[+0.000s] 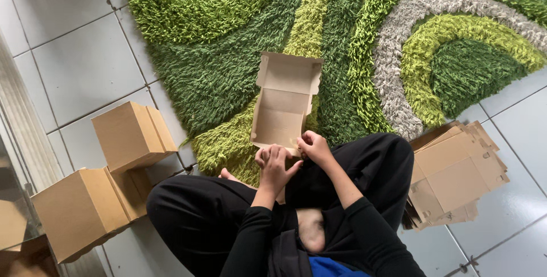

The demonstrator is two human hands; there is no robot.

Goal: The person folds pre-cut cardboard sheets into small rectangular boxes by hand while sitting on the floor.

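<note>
While the left hand [273, 166] curls, both it and the right hand [314, 146] pinch the open box [283, 106].

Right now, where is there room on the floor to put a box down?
Bare white tiles lie at the upper left, between the green rug and the folded boxes. More rug is free beyond the open box that both hands hold. It is crowded by the flat cardboard stack on the right.
</note>
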